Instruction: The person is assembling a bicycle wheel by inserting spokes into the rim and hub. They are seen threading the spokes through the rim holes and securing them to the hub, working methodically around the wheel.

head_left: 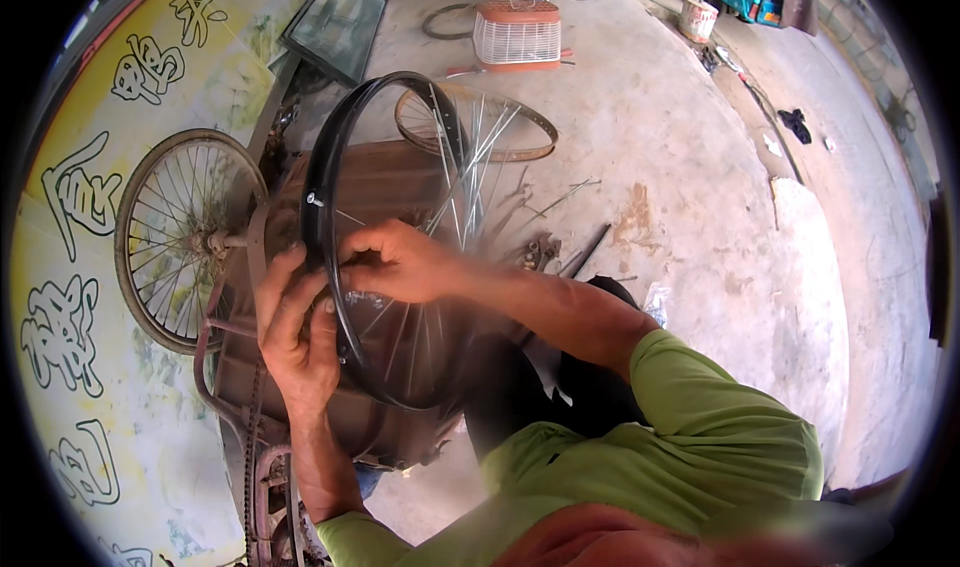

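Observation:
A black wheel rim (318,157) stands upright in front of me, with many loose silver spokes (478,167) running through its middle and fanning out at its upper right. My left hand (300,332) is curled against the rim's outer left side, its fingers on the band. On the inner side, my right hand (395,262) has thumb and fingers pinched close to the rim; whatever they grip is too small to make out. A small silver fitting (315,200) sticks out of the rim above my left hand. The hub cannot be made out clearly.
A rusty cart frame (232,325) with a spoked wheel (190,242) stands at left, beside a yellow lettered banner (90,297). Beyond lie a rusty rim (545,137), an orange-and-white slatted box (517,37) and a glass pane (335,27). A black rod (590,252) lies at right.

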A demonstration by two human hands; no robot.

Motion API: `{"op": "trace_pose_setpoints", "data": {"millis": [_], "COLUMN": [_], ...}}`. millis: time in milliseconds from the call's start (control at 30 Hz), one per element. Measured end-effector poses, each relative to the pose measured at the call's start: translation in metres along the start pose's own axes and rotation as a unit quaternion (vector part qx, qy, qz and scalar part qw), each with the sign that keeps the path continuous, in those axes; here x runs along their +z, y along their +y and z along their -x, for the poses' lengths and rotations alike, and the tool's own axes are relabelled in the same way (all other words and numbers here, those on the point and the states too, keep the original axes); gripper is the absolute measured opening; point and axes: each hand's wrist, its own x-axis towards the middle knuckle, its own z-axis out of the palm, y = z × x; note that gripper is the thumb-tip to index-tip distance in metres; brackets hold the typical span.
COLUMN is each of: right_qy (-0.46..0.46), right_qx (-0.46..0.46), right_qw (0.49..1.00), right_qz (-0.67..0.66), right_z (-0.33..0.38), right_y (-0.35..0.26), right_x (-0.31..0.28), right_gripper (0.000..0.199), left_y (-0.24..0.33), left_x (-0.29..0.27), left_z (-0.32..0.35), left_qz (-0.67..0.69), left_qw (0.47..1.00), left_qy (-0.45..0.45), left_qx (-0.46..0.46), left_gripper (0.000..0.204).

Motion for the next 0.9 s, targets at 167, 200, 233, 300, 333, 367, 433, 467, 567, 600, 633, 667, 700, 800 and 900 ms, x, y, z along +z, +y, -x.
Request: {"op": "trace_pose_setpoints", "data": {"millis": [167, 200, 233, 300, 333, 367, 433, 467, 567, 600, 633, 667, 700, 800, 900], "right_qy": [0.006, 0.006, 0.007, 0.003, -0.002, -0.007, -0.006, -0.006, -0.007, -0.007, -0.005, -0.003, -0.006, -0.006, -0.01], "right_qx": [-0.015, -0.021, -0.025, -0.016, -0.005, 0.006, -0.025, -0.04, -0.032, -0.033, -0.032, -0.032, -0.034, -0.034, -0.029], "right_qw": [1.0, 1.0, 1.0, 1.0, 1.0, 1.0, 1.0, 0.999, 0.999, 0.999, 0.999, 0.999, 0.999, 0.999, 0.999], "right_qz": [-0.01, -0.007, -0.003, 0.003, 0.004, 0.005, 0.004, 0.003, 0.023, 0.023, 0.024, 0.024, 0.026, 0.024, 0.017], "right_z": [-0.002, -0.003, -0.002, -0.001, -0.001, 0.0, -0.001, -0.002, 0.0, -0.001, -0.001, -0.001, -0.001, 0.001, -0.001], "right_y": [0.004, 0.003, 0.002, -0.001, -0.003, -0.004, 0.003, 0.005, -0.001, -0.002, -0.003, -0.004, -0.005, -0.003, -0.001], "right_x": [-0.001, -0.001, -0.001, -0.001, -0.002, -0.002, 0.001, 0.003, 0.001, 0.001, 0.001, 0.001, 0.0, 0.0, 0.003], "right_gripper": [0.018, 0.018, 0.018, 0.018, 0.018, 0.017, 0.017, 0.018, 0.018, 0.018, 0.018, 0.018, 0.018, 0.018, 0.018], "left_y": [-0.001, -0.001, -0.002, -0.004, -0.005, -0.004, -0.003, -0.001, 0.002, -0.003, -0.005, -0.006, -0.006, -0.007, -0.013], "left_x": [-0.003, -0.003, -0.003, -0.003, -0.002, -0.002, -0.002, -0.001, -0.001, -0.002, -0.003, -0.003, -0.004, 0.0, 0.002], "left_z": [-0.002, -0.002, -0.001, -0.002, -0.002, -0.001, 0.002, 0.001, 0.0, 0.001, 0.002, 0.001, -0.001, 0.003, 0.01], "left_qz": [-0.051, -0.046, -0.04, -0.005, 0.011, 0.009, 0.005, -0.01, -0.049, -0.054, -0.058, -0.043, -0.027, 0.037, 0.055], "left_qw": [0.999, 0.999, 0.999, 1.0, 1.0, 1.0, 1.0, 1.0, 0.999, 0.998, 0.998, 0.999, 1.0, 0.999, 0.998], "left_qy": [-0.003, -0.006, -0.01, -0.013, -0.014, -0.014, -0.012, -0.003, 0.015, 0.011, 0.007, 0.003, -0.001, -0.004, 0.007], "left_qx": [-0.004, -0.001, 0.002, 0.003, 0.004, 0.002, -0.002, 0.001, 0.005, 0.005, 0.004, 0.005, 0.006, -0.001, 0.002], "left_gripper": [0.016, 0.017, 0.017, 0.017, 0.017, 0.017, 0.016, 0.016, 0.016, 0.016, 0.016, 0.015, 0.015, 0.015, 0.015]}}
